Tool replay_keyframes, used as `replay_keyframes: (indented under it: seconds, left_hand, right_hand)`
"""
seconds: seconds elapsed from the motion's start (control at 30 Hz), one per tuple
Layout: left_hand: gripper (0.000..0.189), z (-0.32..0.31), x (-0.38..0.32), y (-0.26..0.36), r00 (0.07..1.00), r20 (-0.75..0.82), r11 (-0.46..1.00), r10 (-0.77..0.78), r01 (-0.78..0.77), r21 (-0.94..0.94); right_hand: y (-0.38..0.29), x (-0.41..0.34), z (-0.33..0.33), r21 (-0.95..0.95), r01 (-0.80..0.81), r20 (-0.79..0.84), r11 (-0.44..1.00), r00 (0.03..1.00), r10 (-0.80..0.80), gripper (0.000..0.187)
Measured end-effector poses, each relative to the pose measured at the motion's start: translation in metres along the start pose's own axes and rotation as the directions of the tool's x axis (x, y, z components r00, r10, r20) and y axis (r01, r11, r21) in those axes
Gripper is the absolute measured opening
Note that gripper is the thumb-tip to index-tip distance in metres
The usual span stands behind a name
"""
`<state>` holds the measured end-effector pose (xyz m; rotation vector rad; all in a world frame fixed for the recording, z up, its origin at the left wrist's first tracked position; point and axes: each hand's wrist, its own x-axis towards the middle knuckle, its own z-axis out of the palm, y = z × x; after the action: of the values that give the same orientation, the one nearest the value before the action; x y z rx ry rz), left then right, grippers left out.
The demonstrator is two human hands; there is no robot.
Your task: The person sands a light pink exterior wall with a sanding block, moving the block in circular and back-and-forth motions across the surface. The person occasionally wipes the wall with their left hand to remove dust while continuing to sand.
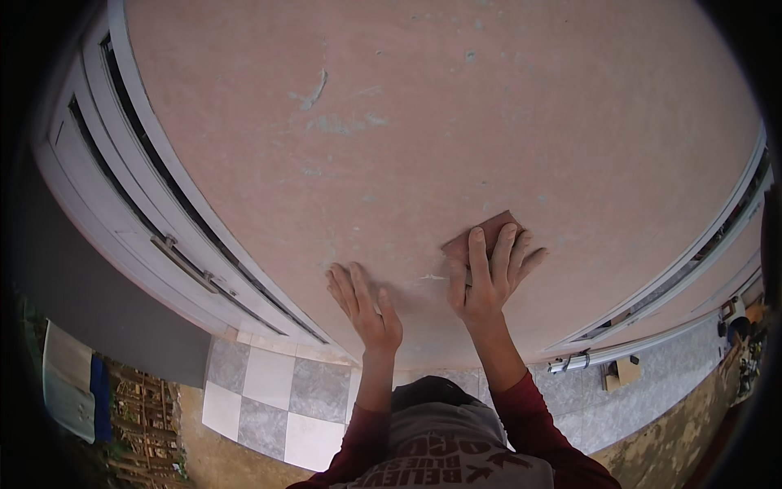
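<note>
A pinkish painted wall [391,159] stands before me, with pale scuffs, small pits and a curved gouge [314,91] at upper left. My right hand [489,275] presses a folded sheet of reddish-brown sandpaper [489,235] against the wall, right of the middle, fingers spread over it. Part of the sheet is hidden under the fingers. Lower and to the left, my left hand [369,312] rests its fingers on the wall with nothing in it. A small pale chip mark [432,277] shows on the wall between the two hands.
At left is a white door with a metal pull handle [183,264]. A white-framed window [672,281] lines the right side. Below are grey and white floor tiles [263,379]. Long white bars [602,356] and a small cardboard piece [627,373] lie at lower right.
</note>
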<state>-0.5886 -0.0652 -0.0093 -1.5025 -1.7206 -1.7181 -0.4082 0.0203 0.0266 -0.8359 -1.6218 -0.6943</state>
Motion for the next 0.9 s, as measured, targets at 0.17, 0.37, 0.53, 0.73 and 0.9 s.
replay_keyframes:
  seconds: [0.17, 0.37, 0.53, 0.73, 0.9]
  left_hand:
    - [0.063, -0.001, 0.008, 0.004, 1.0, -0.02, 1.0, 0.004, -0.005, -0.01]
    - [0.066, -0.009, 0.021, 0.003, 0.999, 0.016, 0.997, 0.037, -0.038, 0.072]
    - [0.064, -0.006, 0.024, 0.01, 0.999, -0.016, 0.999, 0.034, -0.034, 0.021]
    - [0.065, 0.0, 0.031, 0.018, 0.998, -0.043, 0.999, 0.038, -0.036, 0.036]
    - [0.066, 0.0, 0.034, 0.017, 0.995, -0.053, 0.994, 0.086, -0.082, 0.066]
  right_hand:
    - [-0.03, -0.002, 0.003, 0.04, -0.036, 0.065, 0.999, 0.997, 0.033, 0.047]
    - [-0.044, -0.032, 0.004, 0.03, 0.137, 0.117, 0.99, 0.983, -0.14, 0.047]
    - [0.016, 0.064, -0.014, 0.068, -0.242, -0.109, 0.968, 0.962, 0.249, 0.057]
    - [-0.054, 0.002, -0.013, 0.037, 0.14, 0.099, 0.989, 0.985, -0.143, 0.043]
    - [0.003, 0.013, -0.018, -0.069, -0.09, 0.064, 0.994, 0.993, 0.095, 0.049]
